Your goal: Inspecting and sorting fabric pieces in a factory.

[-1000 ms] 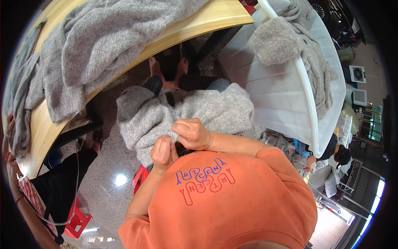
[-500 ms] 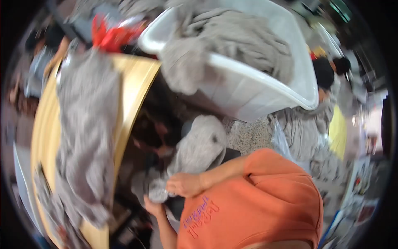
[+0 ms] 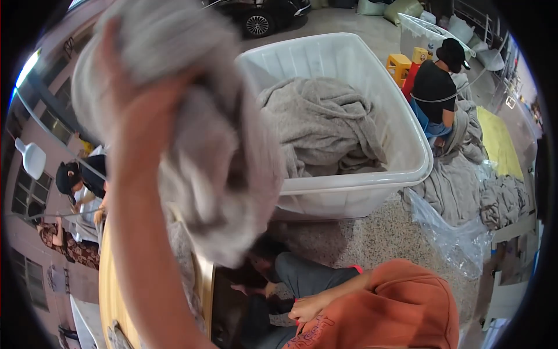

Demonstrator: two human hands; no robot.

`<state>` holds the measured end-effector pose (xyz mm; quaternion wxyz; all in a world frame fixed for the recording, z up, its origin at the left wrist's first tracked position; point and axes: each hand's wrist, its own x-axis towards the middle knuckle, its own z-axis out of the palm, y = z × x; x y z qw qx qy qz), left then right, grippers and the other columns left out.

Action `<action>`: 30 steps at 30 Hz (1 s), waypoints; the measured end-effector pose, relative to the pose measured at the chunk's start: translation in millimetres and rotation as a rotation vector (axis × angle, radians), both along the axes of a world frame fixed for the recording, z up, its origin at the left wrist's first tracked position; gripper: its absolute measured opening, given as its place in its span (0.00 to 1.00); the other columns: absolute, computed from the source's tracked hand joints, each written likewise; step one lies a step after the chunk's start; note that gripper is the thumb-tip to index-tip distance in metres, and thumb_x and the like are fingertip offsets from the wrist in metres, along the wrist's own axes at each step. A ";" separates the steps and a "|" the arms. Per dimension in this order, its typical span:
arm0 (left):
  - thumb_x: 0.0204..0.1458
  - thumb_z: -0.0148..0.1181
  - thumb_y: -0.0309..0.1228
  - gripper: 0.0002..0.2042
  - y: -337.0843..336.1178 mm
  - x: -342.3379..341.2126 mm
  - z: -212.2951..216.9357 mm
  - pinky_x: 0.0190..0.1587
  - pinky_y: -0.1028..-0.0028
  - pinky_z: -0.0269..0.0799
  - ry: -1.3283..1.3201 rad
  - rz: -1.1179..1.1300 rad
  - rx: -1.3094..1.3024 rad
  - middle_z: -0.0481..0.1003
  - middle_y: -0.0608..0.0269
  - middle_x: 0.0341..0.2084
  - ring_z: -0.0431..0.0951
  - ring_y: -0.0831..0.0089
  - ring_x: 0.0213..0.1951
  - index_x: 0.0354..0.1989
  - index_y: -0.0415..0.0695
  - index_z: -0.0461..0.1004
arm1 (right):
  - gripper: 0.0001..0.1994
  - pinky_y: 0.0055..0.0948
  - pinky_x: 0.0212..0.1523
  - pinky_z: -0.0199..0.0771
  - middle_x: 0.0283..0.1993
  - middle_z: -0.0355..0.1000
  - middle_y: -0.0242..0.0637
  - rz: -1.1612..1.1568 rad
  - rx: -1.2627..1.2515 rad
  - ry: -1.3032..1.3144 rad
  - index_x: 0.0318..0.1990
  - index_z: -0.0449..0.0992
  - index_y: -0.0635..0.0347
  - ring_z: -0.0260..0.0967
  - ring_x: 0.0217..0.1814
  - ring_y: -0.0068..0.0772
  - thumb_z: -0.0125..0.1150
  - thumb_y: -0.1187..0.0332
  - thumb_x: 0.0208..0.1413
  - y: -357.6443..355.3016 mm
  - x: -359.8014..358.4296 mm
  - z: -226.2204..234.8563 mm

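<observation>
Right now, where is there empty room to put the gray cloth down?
Bare speckled floor lies between the white tub and the orange shirt. The tub's left end has room beside its gray pile. Right of the tub, blankets and a plastic bag crowd the floor.

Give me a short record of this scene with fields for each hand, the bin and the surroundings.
left hand: raised high, gripping a grey cloth
right hand: low, near the lap, holding nothing visible
bin: white plastic tub with a heap of grey cloth inside
surroundings: speckled floor, clear plastic bag, another person working beyond the tub
</observation>
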<state>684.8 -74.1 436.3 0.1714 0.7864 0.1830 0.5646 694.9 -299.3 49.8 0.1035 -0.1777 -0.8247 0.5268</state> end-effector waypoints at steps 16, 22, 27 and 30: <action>0.36 0.62 0.25 0.22 -68.2 -120.0 -300.0 0.39 0.71 0.68 0.716 0.575 -0.983 0.73 0.51 0.36 0.73 0.65 0.38 0.43 0.35 0.68 | 0.11 0.43 0.31 0.66 0.28 0.70 0.45 0.037 -0.020 -0.120 0.27 0.72 0.61 0.68 0.32 0.48 0.55 0.63 0.37 21.2 71.1 -67.8; 0.37 0.61 0.22 0.21 -145.2 -182.1 -368.4 0.37 0.76 0.69 0.730 0.378 -1.238 0.73 0.56 0.36 0.72 0.74 0.35 0.44 0.33 0.68 | 0.10 0.44 0.36 0.64 0.32 0.65 0.46 -0.560 0.270 -0.197 0.28 0.67 0.63 0.62 0.36 0.49 0.55 0.68 0.37 10.0 104.3 -127.1; 0.39 0.58 0.19 0.21 -200.6 -207.3 -409.5 0.41 0.76 0.67 0.483 0.480 -1.231 0.71 0.56 0.39 0.71 0.72 0.38 0.46 0.32 0.66 | 0.14 0.41 0.42 0.64 0.37 0.64 0.50 -0.738 0.042 -0.466 0.36 0.66 0.65 0.62 0.43 0.51 0.56 0.68 0.42 -23.4 104.7 -187.3; 0.39 0.57 0.18 0.23 -243.6 -209.5 -410.9 0.43 0.73 0.68 0.478 0.377 -1.258 0.70 0.54 0.42 0.71 0.69 0.40 0.48 0.33 0.64 | 0.13 0.40 0.42 0.64 0.36 0.64 0.48 -0.771 0.170 -0.485 0.35 0.66 0.63 0.61 0.42 0.50 0.57 0.67 0.42 -41.0 75.2 -187.0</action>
